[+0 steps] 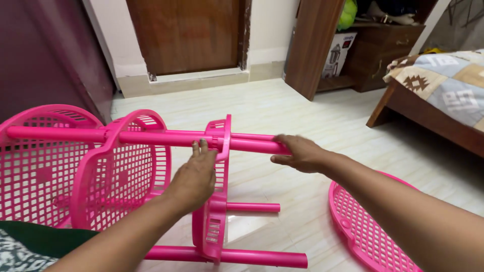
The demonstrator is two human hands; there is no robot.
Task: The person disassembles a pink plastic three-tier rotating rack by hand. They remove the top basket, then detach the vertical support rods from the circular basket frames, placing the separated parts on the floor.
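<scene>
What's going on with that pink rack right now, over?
Left hand pressed on third basket. Right hand gripping top pole end. Rack lying on its side. Loose basket on floor at right, apart.

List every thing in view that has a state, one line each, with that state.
Pink basket rack: lying on its side, partly assembled.
Top pink pole: level, gripped at its free end.
Right hand: closed on that pole.
Left hand: pressed against the outermost basket.
Loose pink basket: flat on floor, unattached.
Wooden door: shut.
</scene>
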